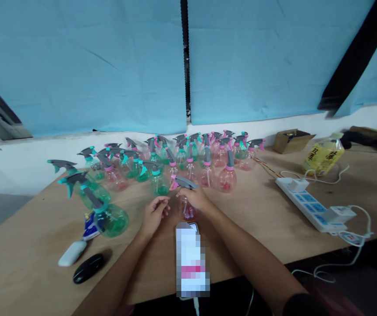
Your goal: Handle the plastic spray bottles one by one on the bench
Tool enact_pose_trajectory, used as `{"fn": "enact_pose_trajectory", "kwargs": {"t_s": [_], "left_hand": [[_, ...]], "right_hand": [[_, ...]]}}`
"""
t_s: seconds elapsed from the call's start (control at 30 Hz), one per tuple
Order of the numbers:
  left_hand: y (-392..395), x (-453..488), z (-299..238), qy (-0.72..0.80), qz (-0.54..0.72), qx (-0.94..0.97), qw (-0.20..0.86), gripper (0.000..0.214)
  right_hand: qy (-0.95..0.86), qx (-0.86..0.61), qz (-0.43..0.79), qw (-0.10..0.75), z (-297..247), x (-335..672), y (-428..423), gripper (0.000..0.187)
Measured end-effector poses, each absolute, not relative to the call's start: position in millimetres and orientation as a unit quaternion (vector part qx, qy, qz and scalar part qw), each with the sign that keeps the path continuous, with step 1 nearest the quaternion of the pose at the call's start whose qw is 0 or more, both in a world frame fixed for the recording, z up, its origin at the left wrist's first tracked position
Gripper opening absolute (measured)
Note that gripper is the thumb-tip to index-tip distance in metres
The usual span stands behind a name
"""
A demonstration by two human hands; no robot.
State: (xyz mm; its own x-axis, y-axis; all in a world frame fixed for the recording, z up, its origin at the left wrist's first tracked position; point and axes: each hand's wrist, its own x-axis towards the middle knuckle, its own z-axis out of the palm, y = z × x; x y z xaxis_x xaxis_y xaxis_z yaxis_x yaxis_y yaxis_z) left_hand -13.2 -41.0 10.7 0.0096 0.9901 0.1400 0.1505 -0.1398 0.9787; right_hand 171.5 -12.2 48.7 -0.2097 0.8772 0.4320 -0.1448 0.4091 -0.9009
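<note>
My right hand (195, 197) is wrapped around the neck of a pink spray bottle (187, 211). Its grey and pink trigger head points left above my fingers, and the bottle stands roughly upright near the table's front. Just left of it, my left hand (157, 213) hovers with loosely curled fingers, apart from the bottle and with nothing visible in them. Behind both hands are a green spray bottle (159, 183) with a teal collar and a pink spray bottle (227, 177). Between my forearms lies a phone (191, 259) with a blurred screen.
Several more pink and green spray bottles crowd the table's back, with a tilted green one (112, 220) at left. A white case (72, 253) and black case (88, 268) lie front left. A power strip (307, 204), a yellow-labelled bottle (323, 156) and a cardboard box (293, 142) occupy the right.
</note>
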Motion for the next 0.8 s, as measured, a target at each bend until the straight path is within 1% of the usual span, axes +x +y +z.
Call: {"fn": "enact_pose_trajectory", "kwargs": {"t_s": [0.17,0.4,0.57,0.67,0.8], "left_hand": [[-40.9,-13.9,10.0,0.5,0.492,0.572,0.425,0.035],[-41.4,-13.8,10.3,0.507,0.487,0.576,0.418,0.037],[-41.8,-14.0,10.6,0.508,0.484,0.579,0.416,0.037],[-41.6,-13.3,10.4,0.501,0.486,0.584,0.414,0.036],[-41.9,-12.4,10.9,0.493,0.495,0.586,0.409,0.031]], "right_hand": [[-0.619,-0.284,0.461,0.569,46.3,171.0,-13.3,0.013],[-0.628,-0.285,0.463,0.557,43.6,171.0,-11.8,0.011],[-0.621,-0.336,0.431,0.562,38.0,171.1,-11.6,0.009],[-0.643,-0.344,0.395,0.559,37.9,173.8,-16.4,0.014],[-0.685,-0.332,0.3,0.576,39.7,176.4,-24.8,0.027]]}}
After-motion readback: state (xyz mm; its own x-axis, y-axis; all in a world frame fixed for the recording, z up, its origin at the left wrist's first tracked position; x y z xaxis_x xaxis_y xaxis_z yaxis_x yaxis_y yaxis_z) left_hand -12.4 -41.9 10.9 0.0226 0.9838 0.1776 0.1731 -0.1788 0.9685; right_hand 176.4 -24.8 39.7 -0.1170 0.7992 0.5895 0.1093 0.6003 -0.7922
